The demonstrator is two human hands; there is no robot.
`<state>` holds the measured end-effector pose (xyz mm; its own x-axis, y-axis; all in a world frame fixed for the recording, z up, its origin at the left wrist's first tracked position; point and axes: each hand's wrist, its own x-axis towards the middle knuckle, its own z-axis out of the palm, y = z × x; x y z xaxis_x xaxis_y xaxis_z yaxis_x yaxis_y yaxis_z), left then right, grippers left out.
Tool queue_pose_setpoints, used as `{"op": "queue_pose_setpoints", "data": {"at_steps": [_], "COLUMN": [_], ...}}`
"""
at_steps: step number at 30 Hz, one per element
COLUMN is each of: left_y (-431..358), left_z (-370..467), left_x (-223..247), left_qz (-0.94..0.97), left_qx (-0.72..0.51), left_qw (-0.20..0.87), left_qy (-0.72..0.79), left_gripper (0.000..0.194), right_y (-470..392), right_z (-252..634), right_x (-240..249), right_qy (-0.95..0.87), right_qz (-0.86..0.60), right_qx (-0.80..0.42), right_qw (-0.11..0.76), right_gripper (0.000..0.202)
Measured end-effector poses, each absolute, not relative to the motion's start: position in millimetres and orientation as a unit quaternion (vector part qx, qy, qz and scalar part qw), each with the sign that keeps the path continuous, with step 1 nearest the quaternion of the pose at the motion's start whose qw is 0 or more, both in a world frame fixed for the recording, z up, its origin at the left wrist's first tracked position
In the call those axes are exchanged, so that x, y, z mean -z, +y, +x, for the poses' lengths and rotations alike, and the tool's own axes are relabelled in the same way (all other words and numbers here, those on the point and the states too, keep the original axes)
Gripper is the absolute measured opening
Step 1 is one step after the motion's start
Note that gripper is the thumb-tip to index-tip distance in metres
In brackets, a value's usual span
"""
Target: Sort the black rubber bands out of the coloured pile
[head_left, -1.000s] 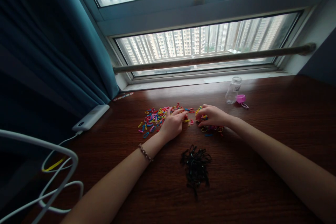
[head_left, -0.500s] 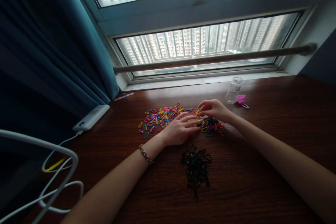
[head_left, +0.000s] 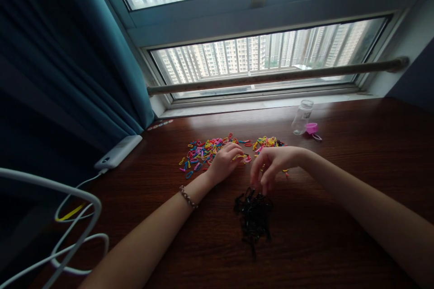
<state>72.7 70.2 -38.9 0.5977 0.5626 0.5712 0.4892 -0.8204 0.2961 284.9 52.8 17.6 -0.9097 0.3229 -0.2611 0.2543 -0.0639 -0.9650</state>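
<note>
My left hand [head_left: 225,161] rests at the right side of a pile of small coloured elastic hair ties [head_left: 203,151]. Its fingers are curled on a few yellow and pink hair ties [head_left: 244,158]. My right hand [head_left: 277,162] hangs over the far edge of a heap of black hair ties [head_left: 255,216], fingers bent downward and tips close together. Whatever is in those fingertips is too small to make out. Behind the right hand lies a second mixed pile of hair ties [head_left: 267,142], partly hidden by it.
A clear jar [head_left: 301,118] without its lid stands at the back right, beside a pink lid with a loop [head_left: 311,128]. On the left, a white power bank [head_left: 118,151] has a cable attached. White tubing [head_left: 96,207] curves at the near left. A blue curtain [head_left: 111,54] hangs beside the window.
My right hand has left the mixed pile and come nearer, to the black heap. My left hand has drawn back a little left and curled its fingers, uncovering part of the right pile.
</note>
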Motion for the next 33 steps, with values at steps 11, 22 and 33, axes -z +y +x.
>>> {"op": "queue_pose_setpoints", "data": {"at_steps": [11, 22, 33], "left_y": [42, 50, 62], "left_z": [84, 83, 77], "left_x": [-1, 17, 48], "left_qz": [0.911, 0.962, 0.88], "left_qx": [-0.14, -0.146, -0.163], "left_qw": [0.345, 0.061, -0.054], "left_qy": [0.177, 0.224, 0.444], "left_gripper": [0.023, 0.04, 0.059], "right_y": [89, 93, 92], "right_z": [299, 304, 300], "right_x": [33, 36, 35], "right_qy": [-0.838, -0.792, -0.784], "right_qz": [-0.445, -0.473, -0.457], "right_qx": [-0.1, -0.101, -0.177], "right_qw": [0.3, 0.373, 0.382], "right_gripper": [0.026, 0.039, 0.046]}}
